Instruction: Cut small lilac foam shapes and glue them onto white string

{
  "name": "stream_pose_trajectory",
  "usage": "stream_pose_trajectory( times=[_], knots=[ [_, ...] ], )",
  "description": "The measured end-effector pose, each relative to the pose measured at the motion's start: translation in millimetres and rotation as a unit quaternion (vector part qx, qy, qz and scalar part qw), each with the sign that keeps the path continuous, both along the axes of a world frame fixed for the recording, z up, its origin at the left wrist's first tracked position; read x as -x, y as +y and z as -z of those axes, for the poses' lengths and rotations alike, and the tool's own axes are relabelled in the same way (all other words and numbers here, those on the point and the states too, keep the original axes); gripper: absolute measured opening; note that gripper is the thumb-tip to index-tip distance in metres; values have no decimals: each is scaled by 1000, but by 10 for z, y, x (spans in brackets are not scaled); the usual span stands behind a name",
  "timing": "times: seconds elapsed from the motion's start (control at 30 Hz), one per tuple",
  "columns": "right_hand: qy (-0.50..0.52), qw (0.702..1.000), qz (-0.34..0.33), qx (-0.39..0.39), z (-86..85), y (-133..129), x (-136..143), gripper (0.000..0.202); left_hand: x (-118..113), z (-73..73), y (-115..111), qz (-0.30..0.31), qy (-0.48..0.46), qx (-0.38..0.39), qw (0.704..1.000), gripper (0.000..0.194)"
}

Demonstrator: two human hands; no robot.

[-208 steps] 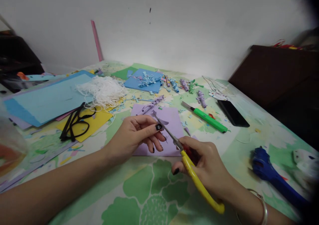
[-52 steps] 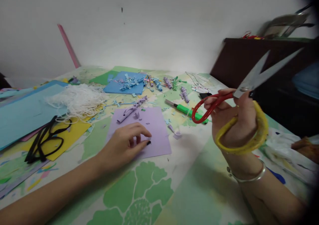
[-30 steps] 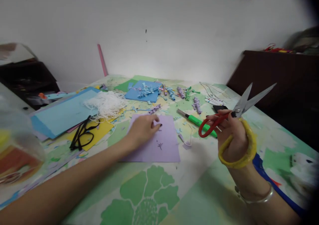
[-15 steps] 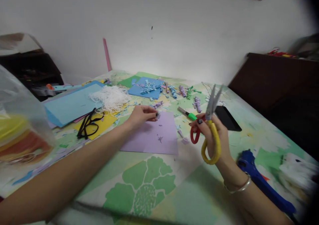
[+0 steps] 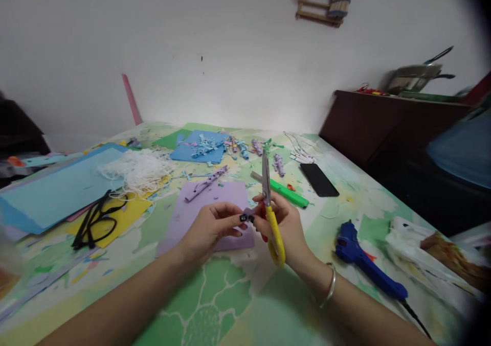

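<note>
My left hand [image 5: 215,228] pinches a small scrap of purple paper [image 5: 249,211] between thumb and forefinger. My right hand [image 5: 287,228] meets it there, its thumb and fingertip at the same scrap. It also keeps hold of a pair of scissors [image 5: 273,228] with yellow and red handles, blades pointing up and together. Under my hands lies a purple sheet [image 5: 184,218] with a few tiny scraps on it. A spotted purple paper strip or roll [image 5: 207,183] rests across its far edge. Just beyond my right hand is a green utility knife [image 5: 288,192].
Left are black glasses [image 5: 95,223], white string [image 5: 138,169] and light blue sheets [image 5: 65,192]. At the back, shreds cover a blue sheet [image 5: 180,154], beside small paper rolls [image 5: 279,165]. Right are a black phone [image 5: 319,179], a blue glue gun [image 5: 364,264] and a plastic bag [image 5: 414,254].
My right hand has come left with the scissors to meet my left hand, and the blades have closed. My left hand has come nearer. The view has turned to the right.
</note>
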State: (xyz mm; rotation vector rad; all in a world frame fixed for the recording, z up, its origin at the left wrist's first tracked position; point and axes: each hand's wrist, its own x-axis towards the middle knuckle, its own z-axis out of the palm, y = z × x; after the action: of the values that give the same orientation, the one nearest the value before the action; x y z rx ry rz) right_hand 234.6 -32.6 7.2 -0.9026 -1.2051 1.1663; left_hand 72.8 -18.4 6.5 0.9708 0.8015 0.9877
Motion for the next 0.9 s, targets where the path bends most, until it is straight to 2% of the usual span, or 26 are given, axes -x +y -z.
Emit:
stream_pose_trajectory(
  times=[0.17, 0.33, 0.47, 0.57, 0.63, 0.73, 0.83, 0.9],
  knots=[
    [12, 1000, 3, 22, 11, -37, 29, 32, 27, -4, -9, 34, 58, -25, 997, 15],
    [10, 997, -14, 79, 30, -51, 58, 29, 42, -65, -58, 18, 96, -74, 992, 16],
    [-14, 995, -20, 93, 35, -35, 74, 29, 20, -18, -62, 18, 52, -35, 998, 22],
    [-45, 996, -32, 74, 45, -11, 66, 30, 11, 45, -41, 20, 31, 1, 999, 24],
    [-79, 995, -42, 50, 54, 4, 46, 29, 24, 67, -29, 13, 30, 6, 999, 24],
    [-168, 986, -10, 6, 49, 6, -6, 26, 75, 42, -10, -33, 27, -2, 999, 21],
    [-312, 948, 18, -55, 11, -22, -57, 18, 145, -27, 10, -80, -1, -10, 997, 18],
    [-391, 915, 17, -101, -13, -50, -73, 17, 180, -68, 13, -80, -15, -18, 996, 15]
  ],
)
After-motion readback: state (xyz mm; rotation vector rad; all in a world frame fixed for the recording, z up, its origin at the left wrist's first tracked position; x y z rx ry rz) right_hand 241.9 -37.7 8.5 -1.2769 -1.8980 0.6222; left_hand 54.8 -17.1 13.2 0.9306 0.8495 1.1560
